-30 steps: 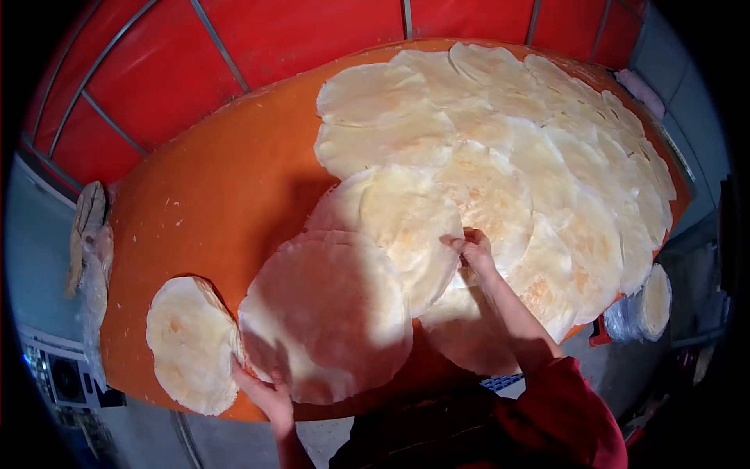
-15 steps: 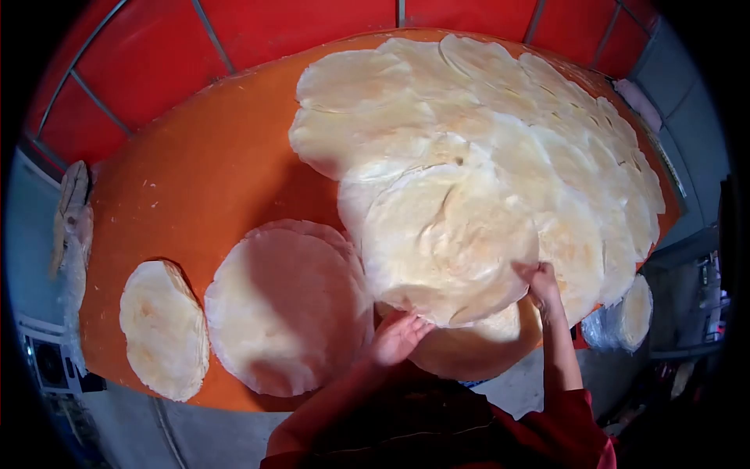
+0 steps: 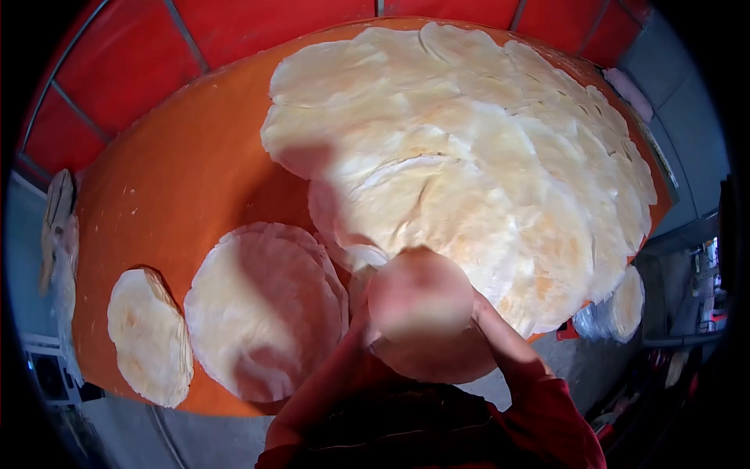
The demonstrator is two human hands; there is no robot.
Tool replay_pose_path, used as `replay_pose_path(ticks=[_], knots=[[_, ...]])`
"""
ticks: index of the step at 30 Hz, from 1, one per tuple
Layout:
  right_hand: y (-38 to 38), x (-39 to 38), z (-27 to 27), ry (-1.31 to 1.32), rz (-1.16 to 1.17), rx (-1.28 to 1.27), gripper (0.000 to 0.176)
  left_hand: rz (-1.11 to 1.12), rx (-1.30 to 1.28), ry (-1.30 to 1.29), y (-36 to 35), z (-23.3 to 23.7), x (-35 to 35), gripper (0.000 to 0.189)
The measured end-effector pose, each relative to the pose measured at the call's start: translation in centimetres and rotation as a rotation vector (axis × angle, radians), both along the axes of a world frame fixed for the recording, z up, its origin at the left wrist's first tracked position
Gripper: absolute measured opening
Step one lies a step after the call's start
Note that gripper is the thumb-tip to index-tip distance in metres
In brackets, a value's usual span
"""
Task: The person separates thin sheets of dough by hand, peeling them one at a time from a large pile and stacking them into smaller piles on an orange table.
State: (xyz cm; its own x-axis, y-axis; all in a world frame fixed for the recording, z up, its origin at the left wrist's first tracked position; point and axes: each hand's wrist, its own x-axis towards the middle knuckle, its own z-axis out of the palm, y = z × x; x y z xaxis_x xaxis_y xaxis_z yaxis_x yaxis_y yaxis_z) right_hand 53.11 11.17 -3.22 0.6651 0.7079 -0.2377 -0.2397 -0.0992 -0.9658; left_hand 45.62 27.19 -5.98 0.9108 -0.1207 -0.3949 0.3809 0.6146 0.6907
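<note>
My left hand (image 3: 366, 301) and my right hand (image 3: 478, 310) are close together at the front edge of the pile of thin round flatbreads (image 3: 469, 195). A blurred pale round patch (image 3: 422, 293) lies between them and covers their fingers, so I cannot make out their grip. Just left of this patch, a whitish curled edge (image 3: 366, 255) shows. Below the hands, a shadowed flatbread (image 3: 437, 356) reaches over the table's front edge. To the left of my left hand lies a round stack of flatbreads (image 3: 262, 313), partly in shadow.
A smaller folded-looking stack of flatbreads (image 3: 150, 338) sits at the front left of the orange table (image 3: 172, 180). Red panels (image 3: 281, 27) stand behind the table. Beyond its right side is a plastic-wrapped flatbread stack (image 3: 621, 309). A wrapped bundle (image 3: 58, 227) hangs by the left edge.
My right hand has moved left and down from the flatbread's right edge, toward my left hand. My left hand has risen slightly. The near flatbread edge between them is now blurred over.
</note>
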Motion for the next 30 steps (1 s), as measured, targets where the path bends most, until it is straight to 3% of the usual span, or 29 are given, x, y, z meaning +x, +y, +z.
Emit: replay_pose_path(ticks=[3,5,9,14,17,21,24,25,26,28,30], knots=[[0.2,-0.4,0.8,0.14,0.031,-0.027,0.036,-0.021,0.13,0.001,0.9,0.2,0.0,0.029],[0.3,-1.3,3.3,0.205,-0.091,0.12,0.035,-0.076,0.147,0.009,1.4,-0.3,0.1,0.027],[0.4,-0.4,-0.5,0.153,-0.002,-0.04,0.031,-0.042,0.073,0.01,1.5,0.6,-0.3,0.027],[0.1,-0.8,-0.7,0.172,-0.02,-0.015,0.03,-0.047,-0.002,0.007,1.9,-1.1,-0.7,0.029],[0.1,-1.2,-0.4,0.17,-0.042,0.017,0.029,-0.023,0.094,0.124,1.2,1.4,-0.2,0.03],[0.3,-1.7,-1.0,0.065,-0.059,0.051,0.029,0.02,0.087,-0.107,1.5,-1.7,-1.3,0.028],[0.4,-3.3,-1.6,-0.209,-0.118,-0.126,0.029,0.032,0.093,-0.127,1.7,-2.9,-1.5,0.025],[1.1,-4.1,-0.9,-0.688,-0.066,-0.405,0.031,0.048,0.138,-0.105,1.3,-2.9,-1.5,0.024],[2.4,-4.7,-0.2,-0.967,-0.147,-0.488,0.032,0.064,0.182,-0.082,0.9,-2.9,-1.5,0.022],[2.5,-4.2,-1.9,-1.087,-0.176,-0.471,0.027,0.096,0.268,0.023,0.4,-1.3,-1.9,0.021],[0.6,-1.1,-1.2,-0.194,-0.154,-0.46,0.025,0.106,0.33,0.105,0.9,1.0,-2.1,0.02]])
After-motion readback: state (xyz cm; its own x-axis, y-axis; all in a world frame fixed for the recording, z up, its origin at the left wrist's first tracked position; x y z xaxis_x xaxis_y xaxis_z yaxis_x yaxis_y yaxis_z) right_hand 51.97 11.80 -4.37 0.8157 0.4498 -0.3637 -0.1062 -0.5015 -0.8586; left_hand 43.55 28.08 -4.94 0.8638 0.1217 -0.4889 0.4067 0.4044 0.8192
